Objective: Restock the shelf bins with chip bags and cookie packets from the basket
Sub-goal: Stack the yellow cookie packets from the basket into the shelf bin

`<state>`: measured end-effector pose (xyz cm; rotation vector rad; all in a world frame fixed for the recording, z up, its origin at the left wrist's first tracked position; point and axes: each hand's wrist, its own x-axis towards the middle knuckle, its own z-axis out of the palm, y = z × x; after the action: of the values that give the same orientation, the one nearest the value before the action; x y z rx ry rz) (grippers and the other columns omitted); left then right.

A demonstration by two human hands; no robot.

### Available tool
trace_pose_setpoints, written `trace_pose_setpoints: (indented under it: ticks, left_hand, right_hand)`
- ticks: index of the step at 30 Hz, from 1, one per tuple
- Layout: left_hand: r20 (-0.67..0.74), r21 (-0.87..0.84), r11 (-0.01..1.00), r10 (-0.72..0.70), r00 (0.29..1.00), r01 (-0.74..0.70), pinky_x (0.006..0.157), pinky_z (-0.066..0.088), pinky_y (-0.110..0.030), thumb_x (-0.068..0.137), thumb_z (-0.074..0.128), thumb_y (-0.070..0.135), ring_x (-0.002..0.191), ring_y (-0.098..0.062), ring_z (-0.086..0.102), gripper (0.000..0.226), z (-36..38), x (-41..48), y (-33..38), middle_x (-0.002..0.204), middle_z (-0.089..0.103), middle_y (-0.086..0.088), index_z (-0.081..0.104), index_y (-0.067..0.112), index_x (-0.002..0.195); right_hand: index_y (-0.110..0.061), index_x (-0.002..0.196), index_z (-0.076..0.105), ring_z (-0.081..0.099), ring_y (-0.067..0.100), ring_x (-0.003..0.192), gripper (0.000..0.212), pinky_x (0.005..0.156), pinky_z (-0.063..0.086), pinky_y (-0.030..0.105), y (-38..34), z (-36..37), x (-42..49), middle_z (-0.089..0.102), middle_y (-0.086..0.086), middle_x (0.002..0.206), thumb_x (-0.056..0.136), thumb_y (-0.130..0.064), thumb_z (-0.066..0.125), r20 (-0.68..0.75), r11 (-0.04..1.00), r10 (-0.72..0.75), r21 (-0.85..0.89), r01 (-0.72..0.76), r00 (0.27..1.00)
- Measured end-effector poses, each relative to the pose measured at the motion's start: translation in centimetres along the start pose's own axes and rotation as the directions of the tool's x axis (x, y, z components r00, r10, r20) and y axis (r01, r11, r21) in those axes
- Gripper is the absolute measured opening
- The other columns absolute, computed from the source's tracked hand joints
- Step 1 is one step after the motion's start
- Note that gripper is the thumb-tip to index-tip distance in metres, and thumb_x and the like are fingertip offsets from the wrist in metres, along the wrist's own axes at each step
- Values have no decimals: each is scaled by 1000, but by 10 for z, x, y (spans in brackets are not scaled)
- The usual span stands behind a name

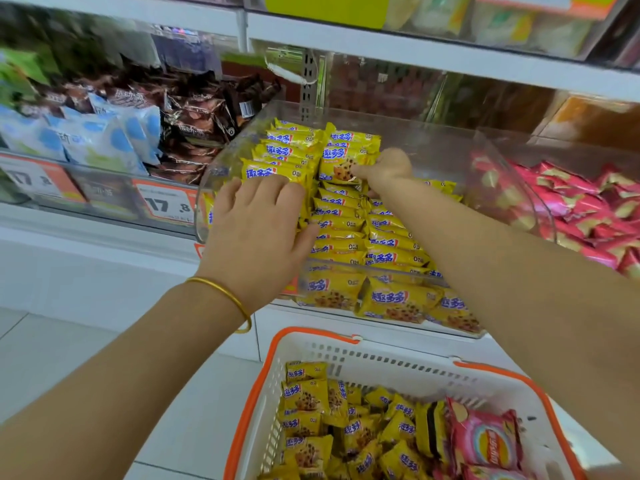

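Note:
A clear plastic shelf bin (512,188) holds rows of yellow cookie packets (346,220). My left hand (256,226) lies with straight fingers on the left row of packets. My right hand (388,169) reaches deeper into the bin and pinches an upright yellow cookie packet (337,162) at the back of the middle row. Below, a white basket with an orange rim (398,368) holds several more yellow cookie packets (311,420) and a pink chip bag (485,441).
A bin of pink chip bags (588,216) stands to the right. To the left are bins of blue-and-white packets (97,136) and brown packets (201,116), with orange price tags (166,202) below. Another shelf hangs above.

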<state>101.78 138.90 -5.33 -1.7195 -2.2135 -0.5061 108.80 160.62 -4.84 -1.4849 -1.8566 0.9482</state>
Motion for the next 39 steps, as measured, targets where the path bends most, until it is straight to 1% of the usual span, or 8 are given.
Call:
trace_pose_setpoints:
  ticks: [10, 15, 18, 22, 25, 29, 35, 39]
  left_hand:
    - [-283, -77, 956, 251, 926, -282, 81, 39, -43, 87, 52, 22, 97, -31, 52, 24, -22, -24, 19, 110, 62, -9, 62, 7, 104]
    - [-3, -134, 897, 426, 905, -422, 73, 48, -43, 86, 47, 18, 86, -33, 56, 22, -3, -67, 33, 97, 63, -10, 64, 7, 93]
    - [233, -133, 919, 392, 890, -371, 66, 51, -38, 82, 38, 29, 87, -31, 57, 33, 15, -86, 28, 91, 64, -6, 66, 12, 89]
    - [504, -17, 950, 278, 818, -312, 80, 46, -36, 94, 34, 35, 110, -20, 46, 34, 33, -101, 26, 113, 57, 1, 59, 20, 113]
    - [602, 49, 943, 236, 763, -330, 87, 45, -35, 96, 36, 35, 115, -17, 42, 32, 40, -101, 28, 118, 52, 2, 54, 21, 119]
    - [622, 44, 963, 182, 761, -267, 87, 47, -37, 97, 37, 33, 114, -17, 43, 31, 44, -97, 27, 118, 53, 2, 54, 21, 120]
    - [703, 42, 969, 145, 697, -244, 89, 48, -41, 97, 37, 35, 114, -19, 46, 33, 49, -90, 28, 120, 53, -1, 53, 19, 121]
    - [774, -21, 990, 104, 624, -139, 92, 46, -40, 96, 45, 37, 113, -23, 51, 40, 59, -87, 33, 127, 51, -5, 46, 17, 130]
  right_hand:
    - [-5, 91, 52, 51, 17, 72, 29, 63, 48, 20, -5, -51, -51, 48, 2, 80, 78, -15, 75, 1, 960, -256, -120, 254, 967]
    - [-10, 95, 60, 65, 18, 61, 19, 52, 55, 26, 31, -95, -187, 63, 5, 76, 81, 1, 67, 214, 871, -469, 269, 410, 857]
    - [-6, 90, 62, 65, 21, 56, 12, 54, 56, 33, 82, -69, -225, 64, 8, 66, 83, 4, 64, 519, 954, -269, 260, 150, 811]
    - [-7, 110, 60, 64, 15, 74, 20, 73, 57, 29, 180, 24, -224, 66, 4, 97, 90, -12, 60, 772, 954, 112, -261, 151, 626]
    - [-4, 131, 45, 53, 19, 91, 47, 67, 46, 24, 250, 90, -229, 58, 7, 115, 93, -30, 58, 718, 893, 306, -443, 72, 625]
    - [-5, 117, 43, 46, 14, 60, 43, 46, 35, 23, 282, 133, -244, 45, 0, 72, 93, -39, 56, 507, 796, 601, -443, -412, 618]
    - [-1, 132, 45, 58, 23, 99, 51, 73, 53, 28, 277, 121, -239, 53, 12, 130, 89, -18, 65, 488, 810, 584, -303, -502, 648]
    - [-9, 118, 54, 62, 20, 94, 35, 88, 54, 38, 240, 56, -227, 60, 6, 115, 86, -10, 68, 578, 888, 388, -27, -458, 718]
